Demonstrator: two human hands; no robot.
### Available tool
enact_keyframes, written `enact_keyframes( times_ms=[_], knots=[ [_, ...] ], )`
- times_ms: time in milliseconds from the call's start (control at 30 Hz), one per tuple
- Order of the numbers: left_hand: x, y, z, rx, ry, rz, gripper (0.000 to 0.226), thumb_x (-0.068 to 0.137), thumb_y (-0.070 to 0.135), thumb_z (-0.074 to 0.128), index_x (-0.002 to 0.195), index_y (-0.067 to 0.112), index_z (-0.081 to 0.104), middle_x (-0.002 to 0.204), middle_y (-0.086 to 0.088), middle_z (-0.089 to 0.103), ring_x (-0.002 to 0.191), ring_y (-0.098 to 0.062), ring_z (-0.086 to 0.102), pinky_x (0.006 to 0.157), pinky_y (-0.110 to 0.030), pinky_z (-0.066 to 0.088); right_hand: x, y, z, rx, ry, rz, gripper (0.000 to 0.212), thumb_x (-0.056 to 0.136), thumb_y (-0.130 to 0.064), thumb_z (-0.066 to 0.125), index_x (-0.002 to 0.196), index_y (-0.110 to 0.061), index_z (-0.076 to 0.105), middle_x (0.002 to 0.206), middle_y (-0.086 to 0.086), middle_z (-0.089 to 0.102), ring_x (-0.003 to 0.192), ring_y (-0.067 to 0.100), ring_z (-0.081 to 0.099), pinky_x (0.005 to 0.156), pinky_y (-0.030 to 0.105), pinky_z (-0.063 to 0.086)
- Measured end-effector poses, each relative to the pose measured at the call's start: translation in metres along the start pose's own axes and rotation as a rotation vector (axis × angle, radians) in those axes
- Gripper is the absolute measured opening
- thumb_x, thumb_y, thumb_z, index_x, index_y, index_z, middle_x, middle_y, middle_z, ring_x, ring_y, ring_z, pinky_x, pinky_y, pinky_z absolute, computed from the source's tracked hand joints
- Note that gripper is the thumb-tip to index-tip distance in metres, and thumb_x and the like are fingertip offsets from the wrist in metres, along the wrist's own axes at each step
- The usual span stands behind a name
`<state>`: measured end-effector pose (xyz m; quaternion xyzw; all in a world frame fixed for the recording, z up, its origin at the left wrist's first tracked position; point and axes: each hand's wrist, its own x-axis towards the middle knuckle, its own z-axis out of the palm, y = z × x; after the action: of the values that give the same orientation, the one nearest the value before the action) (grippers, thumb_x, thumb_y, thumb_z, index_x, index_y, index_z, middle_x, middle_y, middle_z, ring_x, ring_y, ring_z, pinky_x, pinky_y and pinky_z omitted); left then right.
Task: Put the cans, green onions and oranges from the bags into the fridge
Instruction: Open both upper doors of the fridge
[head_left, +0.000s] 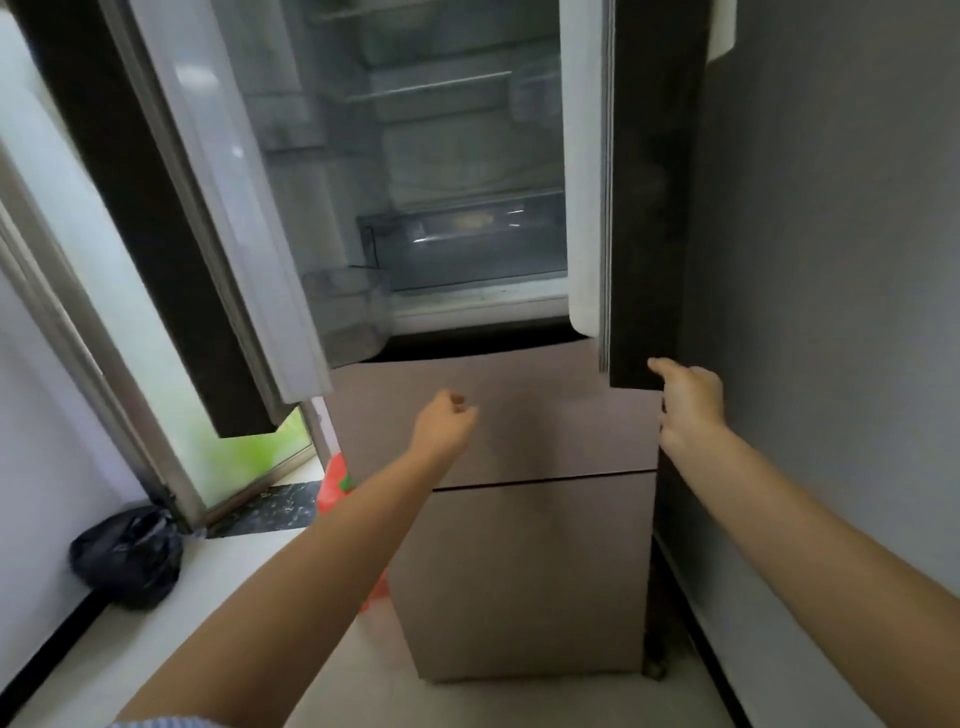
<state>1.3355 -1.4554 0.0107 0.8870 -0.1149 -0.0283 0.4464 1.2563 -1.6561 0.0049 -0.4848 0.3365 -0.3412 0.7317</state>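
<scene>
**Fingers curled on the left, spread at the door on the right**

Fingers of the left hand (445, 422) are curled loosely inward and hold nothing; the hand hangs in front of the beige lower drawer front (498, 415) of the fridge (467, 218). The right hand (688, 402) is relaxed, its forefinger stretched toward ten o'clock and reaching the bottom corner of the right door (652, 208); whether the tip truly touches the dark panel I cannot tell.

Both upper doors stand swung out. The left door (171, 218) angles off toward eight o'clock, its white inner lining and a clear door bin (345, 317) facing the cavity. Inside, at twelve o'clock from the hands, are glass shelves (431, 85) and a clear crisper drawer (467, 239); the contents are too blurred to name.

No cans, green onions or oranges can be made out. A red plastic bag (335, 486) sits on the floor at nine o'clock from the lower drawers, partly hidden behind the left forearm, and a knotted black bag (130, 553) lies farther out toward eight o'clock, beside the window frame (104, 332). A grey wall (841, 312) runs along the three o'clock side.
</scene>
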Motion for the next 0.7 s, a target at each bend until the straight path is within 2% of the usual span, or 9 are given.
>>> enact_keyframes(
  times_ms=[67, 133, 267, 333, 400, 500, 567, 633, 700],
  knots=[
    [-0.007, 0.019, 0.014, 0.104, -0.062, 0.101, 0.042, 0.096, 0.019, 0.049, 0.133, 0.002, 0.044, 0.134, -0.016, 0.052, 0.123, -0.029, 0.051, 0.100, -0.034, 0.041, -0.010, -0.005, -0.014, -0.130, 0.050, -0.187, 0.056, 0.087, -0.010, 0.058, 0.138, -0.007, 0.034, 0.141, 0.013, 0.040, 0.126, 0.027, 0.043, 0.097, 0.028, 0.036],
    [-0.011, 0.034, 0.027, 0.189, -0.116, 0.177, 0.043, 0.096, 0.020, 0.048, 0.135, 0.003, 0.042, 0.136, -0.016, 0.050, 0.124, -0.029, 0.049, 0.100, -0.034, 0.041, -0.016, -0.014, -0.025, -0.300, 0.069, -0.440, 0.049, 0.088, -0.005, 0.056, 0.134, -0.004, 0.040, 0.141, 0.014, 0.039, 0.129, 0.026, 0.040, 0.100, 0.025, 0.033],
    [-0.019, 0.058, 0.050, 0.307, -0.154, 0.306, 0.046, 0.095, 0.019, 0.050, 0.138, 0.005, 0.040, 0.140, -0.013, 0.046, 0.129, -0.026, 0.045, 0.103, -0.030, 0.037, -0.007, -0.033, -0.040, -0.986, 0.013, -0.918, 0.042, 0.085, -0.008, 0.060, 0.126, -0.002, 0.053, 0.145, 0.018, 0.038, 0.139, 0.034, 0.028, 0.115, 0.046, 0.023],
    [-0.019, 0.068, 0.063, 0.331, -0.141, 0.345, 0.046, 0.095, 0.017, 0.049, 0.138, 0.006, 0.039, 0.141, -0.012, 0.045, 0.130, -0.024, 0.043, 0.104, -0.030, 0.037, 0.007, -0.042, -0.047, -1.246, 0.024, -1.173, 0.039, 0.079, -0.010, 0.065, 0.118, -0.005, 0.061, 0.138, 0.021, 0.049, 0.132, 0.042, 0.039, 0.107, 0.061, 0.026],
    [-0.016, 0.080, 0.075, 0.323, -0.122, 0.349, 0.046, 0.095, 0.015, 0.049, 0.139, 0.006, 0.039, 0.141, -0.011, 0.045, 0.131, -0.024, 0.042, 0.105, -0.030, 0.036, 0.023, -0.056, -0.053, -1.455, 0.024, -1.383, 0.037, 0.078, -0.022, 0.053, 0.113, -0.014, 0.066, 0.129, 0.019, 0.058, 0.125, 0.043, 0.048, 0.097, 0.064, 0.023],
    [-0.004, 0.103, 0.095, 0.306, -0.049, 0.353, 0.046, 0.094, 0.012, 0.048, 0.138, 0.005, 0.041, 0.140, -0.012, 0.047, 0.132, -0.026, 0.041, 0.107, -0.033, 0.036, 0.054, -0.087, -0.068, -1.611, 0.032, -1.575, 0.044, 0.081, -0.035, 0.038, 0.115, -0.025, 0.064, 0.130, 0.013, 0.059, 0.128, 0.035, 0.035, 0.094, 0.063, 0.019],
    [0.004, 0.121, 0.108, 0.248, 0.009, 0.336, 0.046, 0.093, 0.009, 0.047, 0.139, 0.005, 0.041, 0.140, -0.012, 0.048, 0.133, -0.028, 0.039, 0.108, -0.035, 0.036, 0.076, -0.104, -0.083, -1.680, 0.062, -1.659, 0.045, 0.082, -0.039, 0.036, 0.115, -0.030, 0.065, 0.131, 0.007, 0.059, 0.128, 0.034, 0.038, 0.095, 0.065, 0.019],
    [0.010, 0.141, 0.121, 0.167, 0.051, 0.328, 0.046, 0.092, 0.005, 0.045, 0.138, 0.004, 0.042, 0.137, -0.014, 0.050, 0.132, -0.029, 0.041, 0.107, -0.037, 0.038, 0.093, -0.115, -0.099, -1.721, 0.057, -1.703, 0.043, 0.082, -0.041, 0.036, 0.115, -0.033, 0.064, 0.135, 0.002, 0.054, 0.126, 0.035, 0.042, 0.105, 0.067, 0.016],
    [0.014, 0.160, 0.132, 0.098, 0.096, 0.335, 0.044, 0.093, 0.005, 0.044, 0.137, 0.004, 0.045, 0.134, -0.015, 0.053, 0.128, -0.030, 0.044, 0.103, -0.037, 0.040, 0.104, -0.119, -0.111, -1.640, 0.052, -1.764, 0.041, 0.084, -0.041, 0.038, 0.113, -0.031, 0.065, 0.138, 0.001, 0.044, 0.127, 0.033, 0.034, 0.110, 0.060, 0.004]
  ],
)
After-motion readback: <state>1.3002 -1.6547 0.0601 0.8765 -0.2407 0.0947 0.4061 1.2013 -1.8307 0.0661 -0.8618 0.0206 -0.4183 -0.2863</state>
